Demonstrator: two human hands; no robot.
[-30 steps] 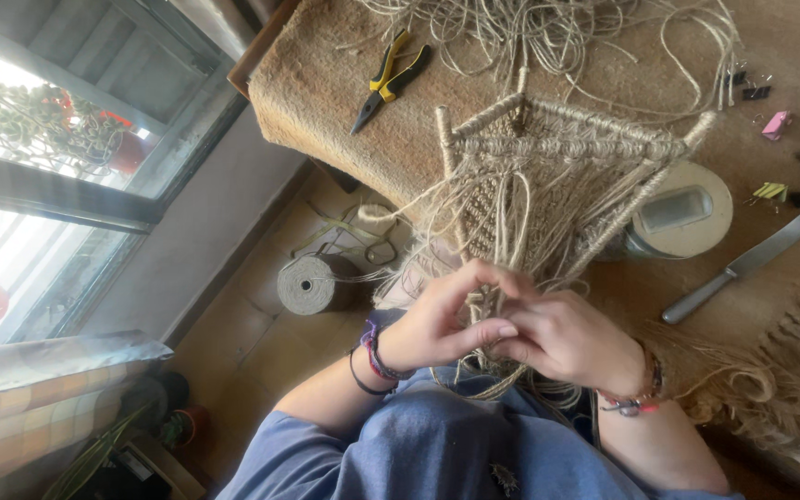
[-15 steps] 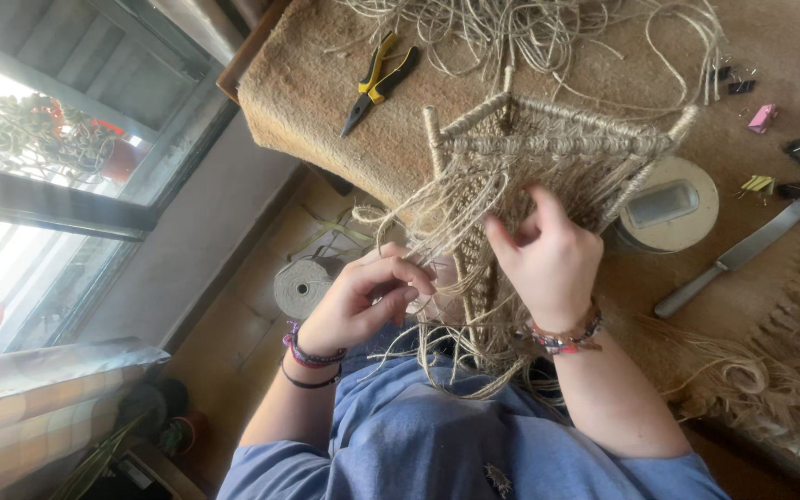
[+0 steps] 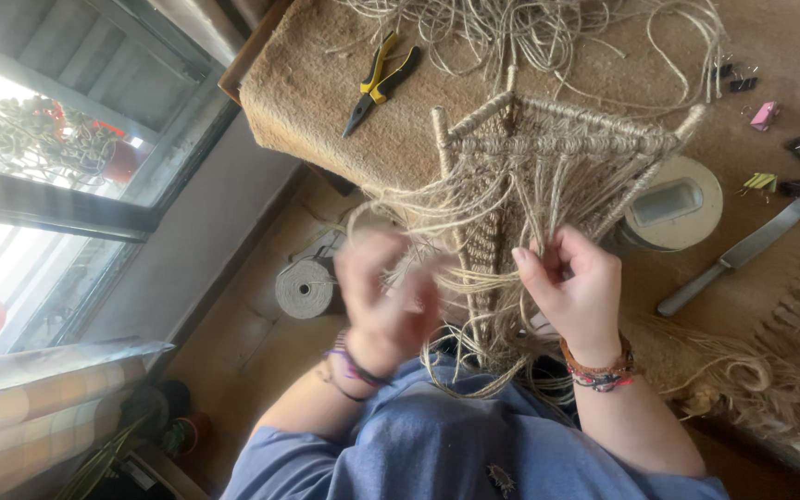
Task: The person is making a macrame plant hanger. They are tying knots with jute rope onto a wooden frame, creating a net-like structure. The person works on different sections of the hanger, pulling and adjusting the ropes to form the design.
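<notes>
Right hand (image 3: 574, 289) pinches coarse jute cords (image 3: 520, 199); left hand (image 3: 383, 301) blurred.

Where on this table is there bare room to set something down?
Bare cloth lies between the pliers and the jute-wrapped frame, and between the knife and the frayed fibre pile. It is crowded at the top under loose twine, and at the right edge among binder clips.

The person wears a blue short-sleeved top. Just below the left hand (image 3: 383, 306), the wrist carries purple and dark thin bands. Just below the right hand (image 3: 574, 292), the wrist carries a stack of red, orange and dark beaded bracelets.
</notes>
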